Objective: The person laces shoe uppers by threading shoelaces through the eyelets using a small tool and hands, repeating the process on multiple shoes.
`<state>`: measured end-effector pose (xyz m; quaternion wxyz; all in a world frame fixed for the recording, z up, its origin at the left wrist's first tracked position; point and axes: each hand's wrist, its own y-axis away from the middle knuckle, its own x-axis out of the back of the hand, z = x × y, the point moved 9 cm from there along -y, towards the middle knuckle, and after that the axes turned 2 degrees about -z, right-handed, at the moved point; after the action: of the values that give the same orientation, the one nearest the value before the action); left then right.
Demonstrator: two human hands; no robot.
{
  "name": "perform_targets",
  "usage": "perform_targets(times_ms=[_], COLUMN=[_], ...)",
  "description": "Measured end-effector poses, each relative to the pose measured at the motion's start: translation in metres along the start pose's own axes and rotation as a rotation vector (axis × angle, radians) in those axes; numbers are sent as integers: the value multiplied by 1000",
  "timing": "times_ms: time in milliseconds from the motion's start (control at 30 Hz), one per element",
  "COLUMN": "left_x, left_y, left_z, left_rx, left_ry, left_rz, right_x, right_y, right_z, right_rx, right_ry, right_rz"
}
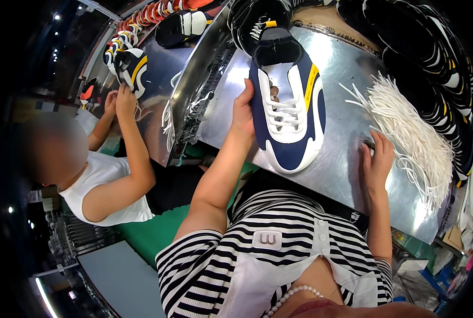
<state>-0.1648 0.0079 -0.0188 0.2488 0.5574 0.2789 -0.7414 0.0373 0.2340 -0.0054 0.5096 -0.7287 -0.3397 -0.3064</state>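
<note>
My left hand grips the side of a navy, white and yellow shoe upper, thumb outside. Some of its fingers show through the throat opening, inside the upper. The toe faces me, and white lace crosses the lower eyelets. To the right, my right hand is low over the metal tabletop, its fingers curled around a small dark object, mostly hidden. White laces lie in a thick bundle just beyond that hand.
Stacked dark shoe uppers line the right edge, with more uppers at the back. On the left, a co-worker in a white sleeveless top handles another upper. A raised metal edge divides the two work surfaces.
</note>
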Motion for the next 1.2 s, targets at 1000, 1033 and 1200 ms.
perform_targets(times_ms=[1000,1033,1200], left_x=[-30,-32,-32], left_y=[30,31,32], left_z=[-68,-69,-61], left_rx=[142,163,196], left_ry=[-174,-208,-219], left_rz=[-276,-264,-210], right_x=[-60,-61,-62], right_y=[-1,-6,-13], right_z=[-66,-68,-67], right_rx=[-458,-333,-368], right_ry=[-2127,-2242,-1993], right_rz=[-253,-277,-384])
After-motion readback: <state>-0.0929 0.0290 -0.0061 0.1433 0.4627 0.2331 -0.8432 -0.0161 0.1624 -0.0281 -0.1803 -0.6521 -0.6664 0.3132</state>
